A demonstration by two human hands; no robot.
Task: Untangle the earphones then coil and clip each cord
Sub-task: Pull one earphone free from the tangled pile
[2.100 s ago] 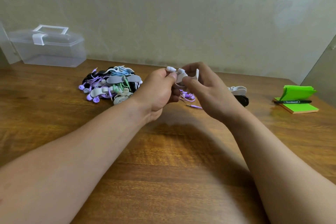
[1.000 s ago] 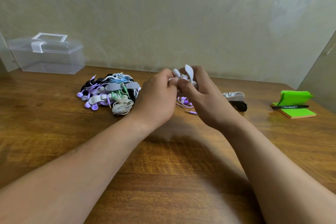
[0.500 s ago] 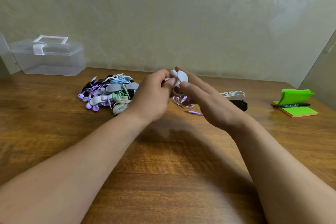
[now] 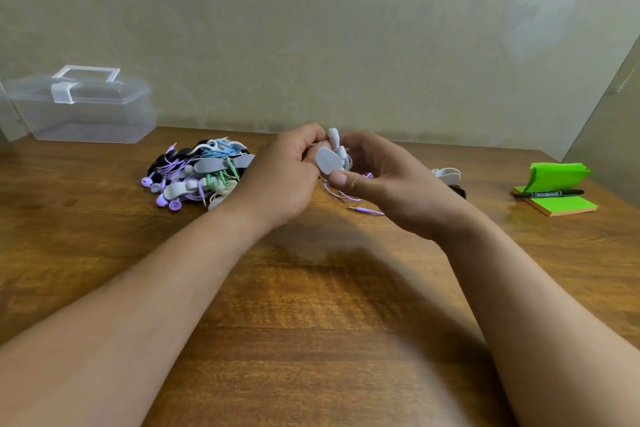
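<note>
While both hands meet above the middle of the worktop [image 4: 311, 305], the step in hand looks like clipping. A coiled white earphone set [image 4: 337, 146] is held up between them, with a pale grey clip [image 4: 327, 159] lying against its front. The left hand [image 4: 284, 177] has its grip curled round the left side of the coil, fingertips hidden behind it. The right hand [image 4: 391, 191] pinches clip and coil together, thumb under the clip's lower edge and fingers behind. Whether the clip has snapped closed I cannot tell. Directly below the hands a purple cord [image 4: 346, 196] lies loose on the wood, its jack plug [image 4: 367, 210] tipped toward the left, so at least 1 set appears uncoiled. To the left sits a heap of earphones [image 4: 201, 173], many of them wrapped in clips. Beyond the right hand lies a white spare clip [image 4: 446, 175] with a dark clip [image 4: 459, 191] just beside it, partly hidden. By my judgement, the next move calls for pressing the clip firmly over all the loops so none slips out, then setting the bundle down and taking up the purple cord.
</note>
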